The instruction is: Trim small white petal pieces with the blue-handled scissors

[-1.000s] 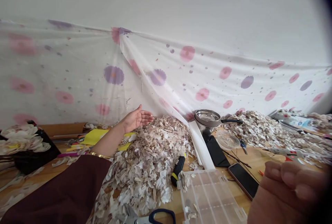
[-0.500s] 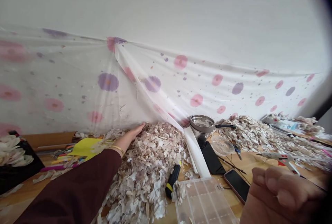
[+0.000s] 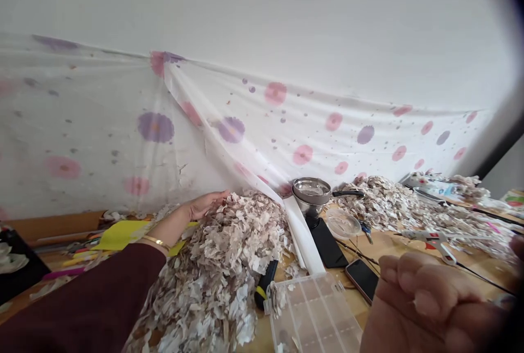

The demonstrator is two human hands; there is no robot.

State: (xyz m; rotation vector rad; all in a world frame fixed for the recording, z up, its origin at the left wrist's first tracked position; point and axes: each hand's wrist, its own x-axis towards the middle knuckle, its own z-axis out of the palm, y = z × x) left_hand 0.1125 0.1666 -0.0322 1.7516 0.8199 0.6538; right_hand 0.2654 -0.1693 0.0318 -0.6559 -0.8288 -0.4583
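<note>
Left hand (image 3: 203, 205) rests fingers together on a heap of papery flakes (image 3: 221, 265), which look light and brittle, best scooped from beneath; right hand (image 3: 426, 298) curls, any pinch unclear.

Bare white wall (image 3: 311, 15) above a wooden bench (image 3: 393, 246), hung with a sheer sheet (image 3: 94, 124) printed in pink and purple flowers, gathered at one point and sagging in folds.

The left arm (image 3: 164, 231) is stretched forward and low, with the left hand (image 3: 202, 205) open, palm down and fingers together, while the right hand (image 3: 426, 301) is near the camera, its fingers curled inward
</note>
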